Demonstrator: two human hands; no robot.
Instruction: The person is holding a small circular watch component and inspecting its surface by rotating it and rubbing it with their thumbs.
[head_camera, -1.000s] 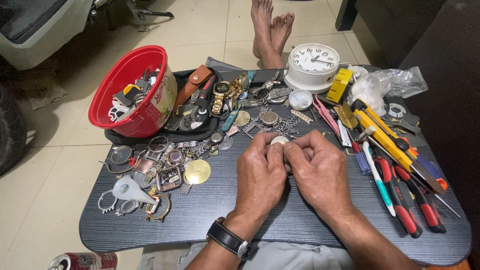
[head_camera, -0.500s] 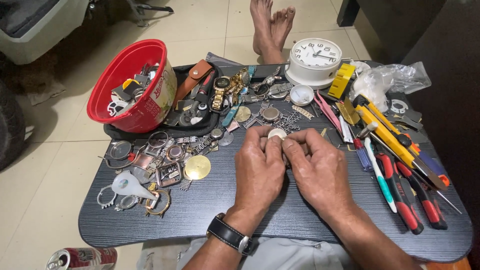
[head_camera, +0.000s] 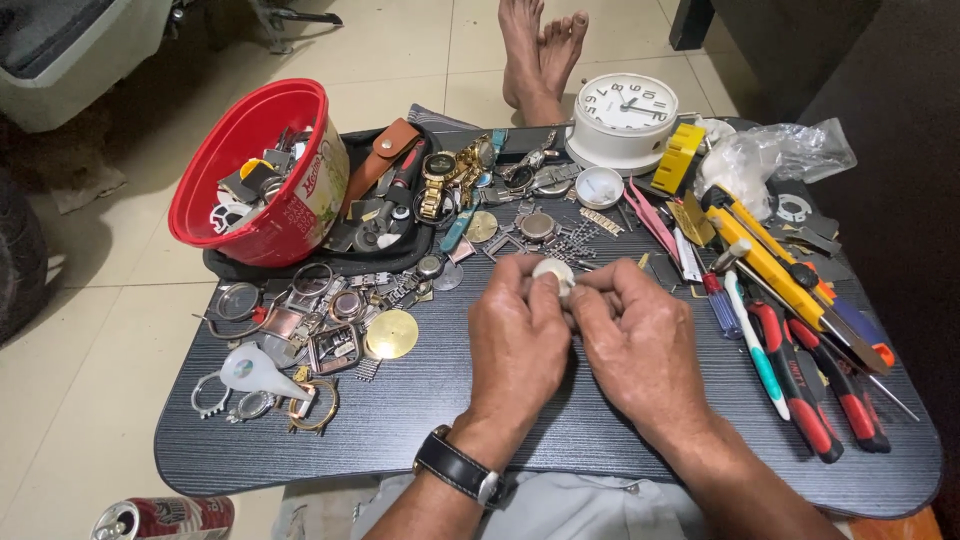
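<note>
My left hand and my right hand meet over the middle of a small dark table. Together they pinch a small round pale watch part between the fingertips. Most of the part is hidden by my fingers. A black wristwatch is on my left wrist. Loose watch parts, cases and a gold disc lie just left of my hands.
A red tub of parts stands at the back left. A white round clock is at the back. Yellow cutters, red-handled pliers and screwdrivers lie on the right. Bare feet rest beyond the table. A drink can lies on the floor.
Both hands have stayed together on the small round part with only slight finger shifts. The view has shifted slightly.
</note>
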